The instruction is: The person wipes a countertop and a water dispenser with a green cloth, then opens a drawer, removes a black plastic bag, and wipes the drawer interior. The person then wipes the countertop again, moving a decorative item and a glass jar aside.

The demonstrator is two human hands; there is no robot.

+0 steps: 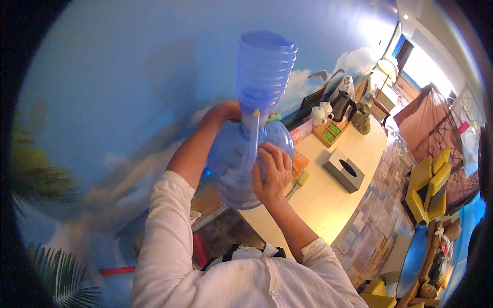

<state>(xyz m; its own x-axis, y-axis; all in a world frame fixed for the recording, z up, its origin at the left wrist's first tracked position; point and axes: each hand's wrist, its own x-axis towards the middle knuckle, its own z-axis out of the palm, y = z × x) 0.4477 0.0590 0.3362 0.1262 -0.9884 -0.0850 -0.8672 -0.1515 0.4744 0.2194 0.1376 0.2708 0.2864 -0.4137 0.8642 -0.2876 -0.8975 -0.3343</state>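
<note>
A large translucent blue water bottle (227,169) stands before me at the table's near left end. A ribbed blue hand pump (265,69) sits upright on its neck. From the pump a clear spout (253,142) with a small yellow piece at its top points downward. My left hand (231,110) reaches behind the pump's base; its fingers are hidden there. Something light green (275,117), partly covered, shows beside the neck; whether my left hand holds it cannot be told. My right hand (272,169) lies against the bottle's front, beside the spout's lower end, thumb apart from the fingers.
On the pale wooden table (327,210) are a brush (302,180), an orange packet (300,162) and a grey tissue box (344,169). Farther back stand a wooden tray (331,133), white cups (320,114) and a dark kettle (342,106). A painted wall (115,96) borders the left. Yellow chairs (421,177) are beyond.
</note>
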